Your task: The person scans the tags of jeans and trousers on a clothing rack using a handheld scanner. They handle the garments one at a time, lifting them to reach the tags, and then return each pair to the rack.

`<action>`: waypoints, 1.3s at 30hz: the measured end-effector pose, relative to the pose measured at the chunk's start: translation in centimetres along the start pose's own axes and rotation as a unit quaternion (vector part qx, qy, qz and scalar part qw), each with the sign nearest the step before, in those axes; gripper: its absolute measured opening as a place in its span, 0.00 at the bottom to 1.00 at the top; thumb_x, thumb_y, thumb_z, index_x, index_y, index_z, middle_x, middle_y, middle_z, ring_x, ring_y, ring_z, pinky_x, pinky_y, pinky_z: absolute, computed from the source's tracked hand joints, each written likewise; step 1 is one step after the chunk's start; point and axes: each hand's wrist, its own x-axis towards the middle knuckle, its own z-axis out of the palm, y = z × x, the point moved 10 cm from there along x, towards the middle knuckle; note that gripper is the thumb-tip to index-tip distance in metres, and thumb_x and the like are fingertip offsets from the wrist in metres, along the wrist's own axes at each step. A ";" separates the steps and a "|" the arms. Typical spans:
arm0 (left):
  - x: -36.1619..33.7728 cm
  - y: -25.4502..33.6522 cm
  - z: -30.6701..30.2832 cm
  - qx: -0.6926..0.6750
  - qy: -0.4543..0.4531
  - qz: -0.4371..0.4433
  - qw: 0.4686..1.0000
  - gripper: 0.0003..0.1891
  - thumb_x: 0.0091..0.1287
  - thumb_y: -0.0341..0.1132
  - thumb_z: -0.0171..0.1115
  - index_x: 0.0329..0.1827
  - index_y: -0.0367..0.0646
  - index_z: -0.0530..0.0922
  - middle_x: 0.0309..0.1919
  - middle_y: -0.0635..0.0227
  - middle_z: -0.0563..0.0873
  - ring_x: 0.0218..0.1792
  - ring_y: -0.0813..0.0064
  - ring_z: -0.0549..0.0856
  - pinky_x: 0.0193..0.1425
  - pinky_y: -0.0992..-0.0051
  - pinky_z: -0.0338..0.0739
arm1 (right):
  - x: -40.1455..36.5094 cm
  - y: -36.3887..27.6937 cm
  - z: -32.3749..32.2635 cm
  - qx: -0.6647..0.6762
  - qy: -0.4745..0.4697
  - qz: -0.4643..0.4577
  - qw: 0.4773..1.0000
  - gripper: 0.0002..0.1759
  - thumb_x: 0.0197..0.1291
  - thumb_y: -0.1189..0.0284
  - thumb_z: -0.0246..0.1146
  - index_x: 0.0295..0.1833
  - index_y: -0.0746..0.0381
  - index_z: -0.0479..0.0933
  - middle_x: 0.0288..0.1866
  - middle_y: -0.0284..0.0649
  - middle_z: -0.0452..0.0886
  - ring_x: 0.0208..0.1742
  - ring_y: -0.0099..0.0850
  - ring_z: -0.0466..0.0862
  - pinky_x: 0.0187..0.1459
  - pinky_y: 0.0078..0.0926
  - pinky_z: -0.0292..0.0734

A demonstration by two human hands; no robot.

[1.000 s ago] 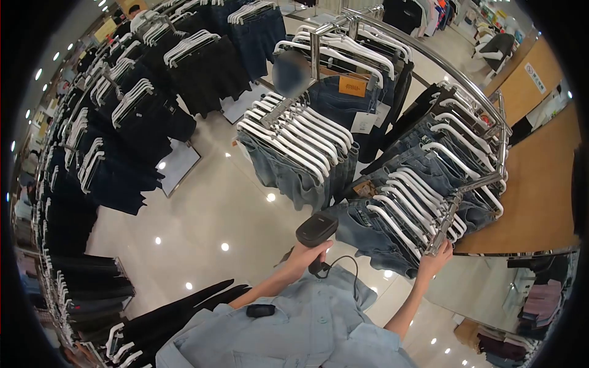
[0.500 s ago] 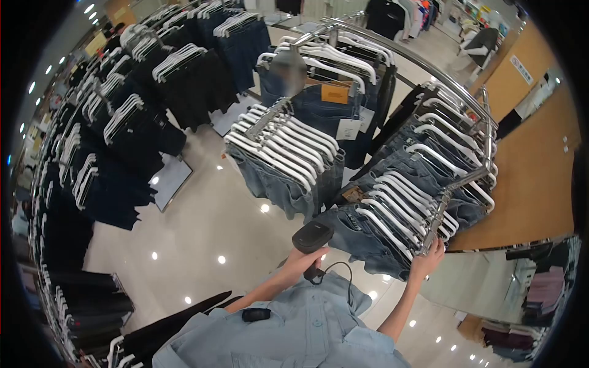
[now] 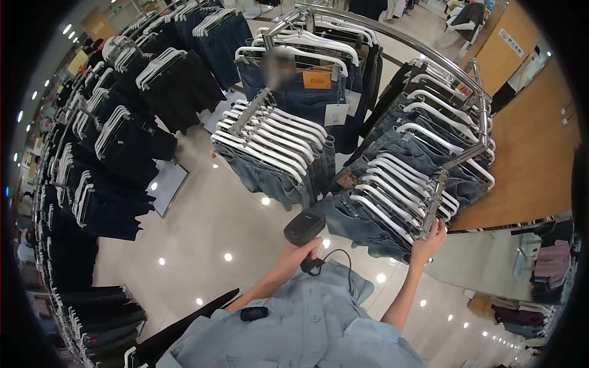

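My left hand (image 3: pixel 297 256) is closed around the handle of a black handheld scanner (image 3: pixel 305 227), whose cable loops down beside the blue-grey shirt. At the right, my right hand (image 3: pixel 428 243) has its fingers at the front end of a chrome rail arm (image 3: pixel 434 205). From that arm hang jeans (image 3: pixel 356 223) on white hangers. Whether the fingers grip the arm or a hanger beside it is hard to make out. Another row of jeans (image 3: pixel 264 178) on white hangers hangs from a second arm, ahead of the scanner.
Dark blue jeans (image 3: pixel 288 86) with tags hang on the rack behind. Racks of dark trousers (image 3: pixel 178 89) line the left side. A wooden panel (image 3: pixel 534 178) and a mirror (image 3: pixel 478 264) stand at the right. A white board (image 3: pixel 169 184) lies low at the left.
The view has shifted a little, with the racks ahead now higher and further left. Both hands keep nearly the same pose, the scanner slightly further left and higher in view.
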 end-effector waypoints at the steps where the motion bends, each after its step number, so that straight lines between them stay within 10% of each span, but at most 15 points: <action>1: 0.0 0.1 -0.1 -0.001 0.006 0.002 1.000 0.08 0.74 0.35 0.67 0.38 0.43 0.79 0.23 0.75 0.80 0.26 0.83 0.78 0.36 0.77 0.71 | 0.0 0.1 0.1 -0.002 -0.005 0.008 1.000 0.46 0.44 0.91 0.64 0.74 0.52 0.74 0.72 0.48 0.70 0.72 0.51 0.70 0.71 0.45 0.69; 14: -1.3 -1.8 -4.0 -0.034 0.159 -0.047 0.986 0.08 0.73 0.36 0.69 0.42 0.41 0.82 0.23 0.74 0.80 0.25 0.81 0.79 0.33 0.76 0.73 | 0.5 -0.7 -0.3 0.023 -0.007 0.016 1.000 0.45 0.42 0.92 0.63 0.72 0.54 0.76 0.73 0.49 0.70 0.72 0.52 0.70 0.70 0.46 0.69; 19: -0.6 -1.5 -4.2 -0.030 0.148 -0.065 0.986 0.08 0.72 0.35 0.68 0.39 0.42 0.80 0.24 0.73 0.80 0.25 0.79 0.80 0.34 0.75 0.74 | 0.4 -1.0 -0.1 -0.006 0.003 -0.004 1.000 0.29 0.64 0.75 0.65 0.72 0.59 0.75 0.73 0.51 0.71 0.74 0.53 0.70 0.72 0.48 0.67; 31: -1.7 2.2 -11.1 -0.100 0.130 0.002 0.986 0.10 0.72 0.37 0.69 0.45 0.40 0.80 0.24 0.75 0.78 0.27 0.81 0.78 0.35 0.76 0.73 | 0.0 1.5 0.4 0.050 0.019 0.048 0.997 0.27 0.66 0.79 0.63 0.71 0.64 0.73 0.73 0.53 0.72 0.70 0.56 0.73 0.72 0.49 0.67; 39: -4.2 4.5 -21.1 -0.156 0.143 0.020 0.977 0.09 0.73 0.38 0.69 0.41 0.43 0.80 0.25 0.74 0.79 0.27 0.80 0.79 0.35 0.75 0.74 | -1.2 2.1 -5.2 -0.040 0.092 0.078 0.992 0.23 0.75 0.63 0.62 0.67 0.67 0.78 0.66 0.54 0.79 0.68 0.52 0.75 0.71 0.47 0.68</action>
